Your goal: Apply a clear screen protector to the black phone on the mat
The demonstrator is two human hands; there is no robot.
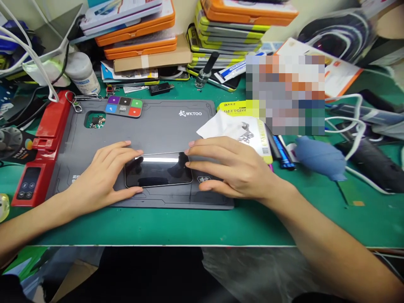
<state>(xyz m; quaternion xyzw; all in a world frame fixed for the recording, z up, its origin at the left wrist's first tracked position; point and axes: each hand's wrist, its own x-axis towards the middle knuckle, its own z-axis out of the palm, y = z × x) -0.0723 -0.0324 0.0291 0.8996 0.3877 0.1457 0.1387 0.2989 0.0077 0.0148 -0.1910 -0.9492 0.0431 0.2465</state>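
A smartphone (159,173) with a dark, glossy screen lies face up and sideways on a grey work mat (170,126). My left hand (102,170) holds its left end, the thumb along the near edge and a finger at the far edge. At the other end, my right hand (235,170) has its fingers stretched out, their tips at the far right corner of the phone. The right thumb sits apart from the phone, over the mat. A white cloth or wipe (213,125) lies just beyond the right hand, partly over a yellow and white battery package (263,145).
A red device with a small display (31,183) lines the mat's left side. A colored-square plate (124,106) rests on the mat. Behind stand stacked orange cases (135,35), yellow-edged boxes (230,38), a white jar (82,73) and a small bottle (203,75). A blue air blower (320,158) lies right.
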